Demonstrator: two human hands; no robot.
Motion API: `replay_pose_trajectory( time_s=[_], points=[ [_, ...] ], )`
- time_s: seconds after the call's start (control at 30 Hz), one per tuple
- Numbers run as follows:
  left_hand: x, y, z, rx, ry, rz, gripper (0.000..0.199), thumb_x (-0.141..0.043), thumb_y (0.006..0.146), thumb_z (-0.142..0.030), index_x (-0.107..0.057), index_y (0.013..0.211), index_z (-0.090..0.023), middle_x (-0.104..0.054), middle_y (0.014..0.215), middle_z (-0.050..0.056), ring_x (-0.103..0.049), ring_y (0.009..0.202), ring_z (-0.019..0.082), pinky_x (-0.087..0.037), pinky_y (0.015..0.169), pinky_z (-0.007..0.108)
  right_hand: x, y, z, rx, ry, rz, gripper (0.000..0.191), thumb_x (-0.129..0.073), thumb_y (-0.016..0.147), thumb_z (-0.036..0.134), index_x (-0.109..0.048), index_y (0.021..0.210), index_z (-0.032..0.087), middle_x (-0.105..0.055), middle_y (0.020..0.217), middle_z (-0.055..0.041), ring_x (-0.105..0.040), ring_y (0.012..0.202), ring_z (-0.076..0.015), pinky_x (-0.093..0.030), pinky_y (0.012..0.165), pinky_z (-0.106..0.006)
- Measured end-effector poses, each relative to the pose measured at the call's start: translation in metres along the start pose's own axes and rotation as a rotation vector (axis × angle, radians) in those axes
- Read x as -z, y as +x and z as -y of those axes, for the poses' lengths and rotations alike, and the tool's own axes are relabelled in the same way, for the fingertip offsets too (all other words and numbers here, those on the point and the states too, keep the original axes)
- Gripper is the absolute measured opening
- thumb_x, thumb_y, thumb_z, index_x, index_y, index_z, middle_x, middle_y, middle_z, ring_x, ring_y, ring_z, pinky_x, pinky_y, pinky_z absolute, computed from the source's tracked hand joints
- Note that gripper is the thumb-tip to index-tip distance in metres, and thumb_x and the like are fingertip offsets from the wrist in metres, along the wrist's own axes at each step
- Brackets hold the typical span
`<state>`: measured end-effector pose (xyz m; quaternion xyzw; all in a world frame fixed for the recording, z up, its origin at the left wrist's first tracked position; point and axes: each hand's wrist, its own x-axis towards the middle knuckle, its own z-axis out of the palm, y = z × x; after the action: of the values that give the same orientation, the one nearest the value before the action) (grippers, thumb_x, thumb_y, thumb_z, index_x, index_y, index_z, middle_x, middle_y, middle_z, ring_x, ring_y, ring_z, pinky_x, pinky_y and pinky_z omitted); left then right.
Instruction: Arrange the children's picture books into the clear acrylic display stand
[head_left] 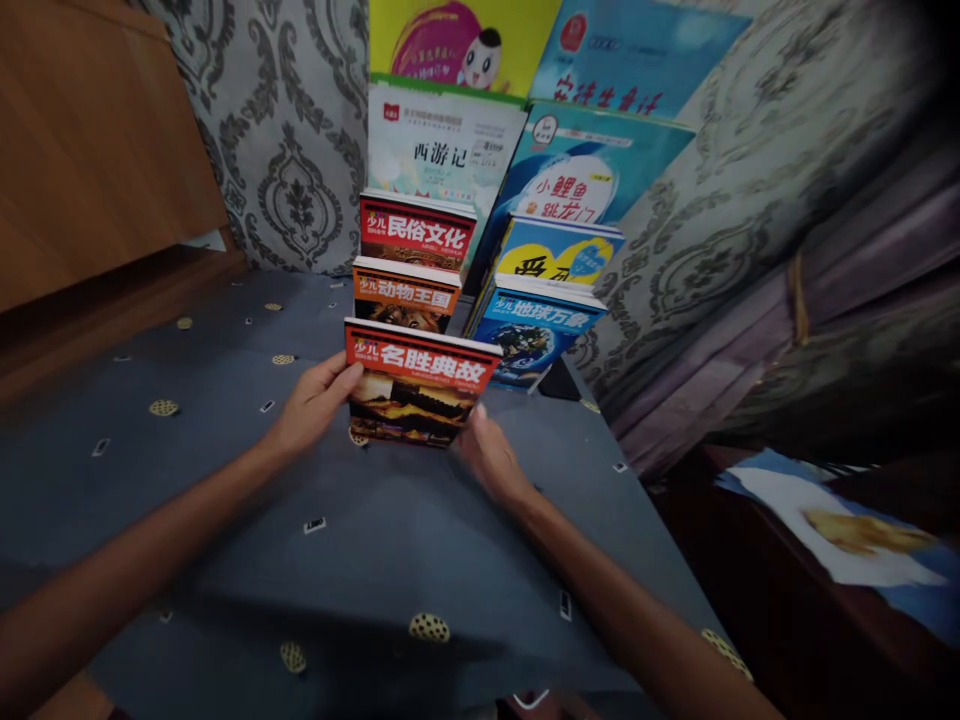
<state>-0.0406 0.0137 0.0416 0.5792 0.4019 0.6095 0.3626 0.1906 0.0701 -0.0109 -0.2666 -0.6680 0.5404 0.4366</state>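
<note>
A red-topped book stands upright between my two hands, its cover facing me. My left hand is closed on its left edge, thumb on the cover. My right hand grips its lower right edge, slightly blurred. Just behind it is an orange book, and behind that a red book. To the right, a blue book with a globe picture stands in front of a yellow and blue book.
Taller books, among them a white one and a teal one, stand at the back against patterned wallpaper. A wooden cabinet is at the left. The patterned grey cloth ends at the right near a curtain and papers.
</note>
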Motion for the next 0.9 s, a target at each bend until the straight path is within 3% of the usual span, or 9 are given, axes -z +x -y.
replay_pose_trajectory(
  time_s=[0.1, 0.23, 0.37, 0.5, 0.6, 0.73, 0.8, 0.9],
  points=[
    [-0.009, 0.011, 0.017, 0.088, -0.199, -0.022, 0.042, -0.073, 0.085, -0.051, -0.069, 0.113, -0.02, -0.077, 0.11, 0.007, -0.071, 0.101, 0.023, -0.055, 0.092, 0.037, -0.011, 0.011, 0.003, -0.023, 0.167, -0.041, 0.057, -0.054, 0.091, 0.07, -0.068, 0.122, 0.024, -0.076, 0.114, -0.0059, -0.069, 0.113, -0.0251, -0.056, 0.096, -0.042],
    [-0.014, 0.014, 0.023, 0.176, -0.277, -0.072, 0.041, -0.081, 0.078, -0.044, -0.07, 0.108, -0.02, -0.078, 0.105, 0.005, -0.073, 0.094, 0.021, -0.056, 0.087, 0.033, -0.016, 0.038, 0.024, 0.047, 0.215, -0.138, 0.047, -0.062, 0.09, 0.063, -0.068, 0.117, 0.025, -0.075, 0.113, -0.0052, -0.071, 0.107, -0.024, -0.057, 0.092, -0.039],
    [-0.016, 0.015, 0.024, 0.217, -0.292, -0.111, 0.043, -0.084, 0.074, -0.043, -0.071, 0.107, -0.019, -0.079, 0.102, 0.005, -0.073, 0.092, 0.021, -0.057, 0.085, 0.032, -0.014, 0.07, 0.059, 0.148, 0.199, -0.217, 0.037, -0.062, 0.09, 0.057, -0.07, 0.106, 0.025, -0.076, 0.101, -0.0034, -0.072, 0.097, -0.0218, -0.059, 0.083, -0.036],
    [-0.014, 0.01, 0.035, 0.272, -0.269, -0.102, 0.047, -0.083, 0.074, -0.049, -0.073, 0.106, -0.017, -0.079, 0.099, 0.007, -0.074, 0.09, 0.022, -0.058, 0.083, 0.033, -0.017, 0.088, 0.076, 0.134, 0.164, -0.276, 0.035, -0.055, 0.093, 0.055, -0.068, 0.082, 0.023, -0.073, 0.083, -0.0016, -0.071, 0.083, -0.0185, -0.058, 0.072, -0.033],
    [-0.013, 0.005, 0.045, 0.302, -0.236, -0.065, 0.048, -0.083, 0.073, -0.05, -0.074, 0.106, -0.016, -0.079, 0.101, 0.009, -0.074, 0.091, 0.022, -0.058, 0.086, 0.033, -0.02, 0.087, 0.075, 0.163, 0.125, -0.339, 0.039, -0.054, 0.094, 0.057, -0.066, 0.078, 0.023, -0.071, 0.078, -0.0007, -0.07, 0.08, -0.0176, -0.057, 0.072, -0.032],
    [-0.014, 0.001, 0.049, 0.326, -0.188, -0.024, 0.046, -0.083, 0.073, -0.048, -0.076, 0.105, -0.016, -0.079, 0.105, 0.01, -0.074, 0.094, 0.023, -0.059, 0.09, 0.034, -0.025, 0.069, 0.059, 0.177, 0.127, -0.404, 0.043, -0.055, 0.093, 0.063, -0.07, 0.089, 0.023, -0.073, 0.083, -0.0019, -0.071, 0.086, -0.02, -0.058, 0.077, -0.034],
    [-0.015, 0.0, 0.048, 0.319, -0.176, 0.01, 0.045, -0.083, 0.073, -0.045, -0.076, 0.106, -0.016, -0.079, 0.106, 0.011, -0.074, 0.099, 0.025, -0.057, 0.095, 0.038, -0.026, 0.052, 0.044, 0.145, 0.098, -0.402, 0.045, -0.057, 0.091, 0.065, -0.071, 0.095, 0.022, -0.075, 0.088, -0.0033, -0.071, 0.087, -0.0222, -0.059, 0.079, -0.037],
    [-0.016, -0.002, 0.045, 0.296, -0.179, 0.05, 0.044, -0.084, 0.071, -0.042, -0.076, 0.106, -0.017, -0.08, 0.106, 0.01, -0.074, 0.102, 0.027, -0.056, 0.101, 0.044, -0.027, 0.024, 0.017, 0.079, -0.009, -0.295, 0.047, -0.063, 0.086, 0.066, -0.073, 0.096, 0.021, -0.077, 0.091, -0.0063, -0.073, 0.086, -0.0261, -0.061, 0.082, -0.043]
  ],
)
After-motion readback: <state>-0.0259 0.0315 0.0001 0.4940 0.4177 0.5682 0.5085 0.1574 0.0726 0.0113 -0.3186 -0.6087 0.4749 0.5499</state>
